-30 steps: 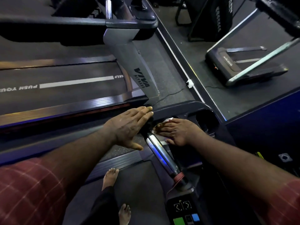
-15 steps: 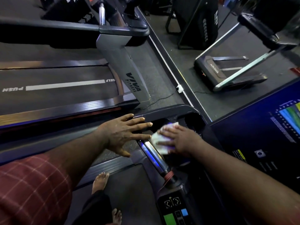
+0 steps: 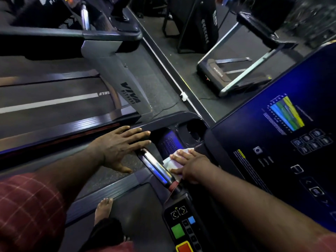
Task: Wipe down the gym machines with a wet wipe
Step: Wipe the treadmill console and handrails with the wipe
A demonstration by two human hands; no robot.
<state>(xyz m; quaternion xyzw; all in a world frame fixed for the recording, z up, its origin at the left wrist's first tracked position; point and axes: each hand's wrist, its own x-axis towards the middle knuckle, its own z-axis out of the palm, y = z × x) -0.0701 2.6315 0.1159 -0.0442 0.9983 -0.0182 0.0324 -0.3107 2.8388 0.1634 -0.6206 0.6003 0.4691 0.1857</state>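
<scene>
I stand on a treadmill and look down at its black console tray (image 3: 163,122). My right hand (image 3: 189,164) lies flat on a white wet wipe (image 3: 170,163) and presses it onto the tray, just right of the shiny chrome handlebar (image 3: 156,168). Only the wipe's left and far edges show from under the fingers. My left hand (image 3: 120,148) rests with straight, spread fingers on the tray's left rim, at the bar's far end, holding nothing.
The lit touchscreen (image 3: 283,146) rises at the right, close to my right forearm. A button panel (image 3: 181,226) with green and red keys sits below the bar. A cup holder (image 3: 195,130) lies beyond the wipe. A neighbouring treadmill (image 3: 54,102) runs along the left.
My right hand has slid the wipe towards me and to the right along the tray, away from the left hand. The left hand stays on the rim. The view has swung towards the screen.
</scene>
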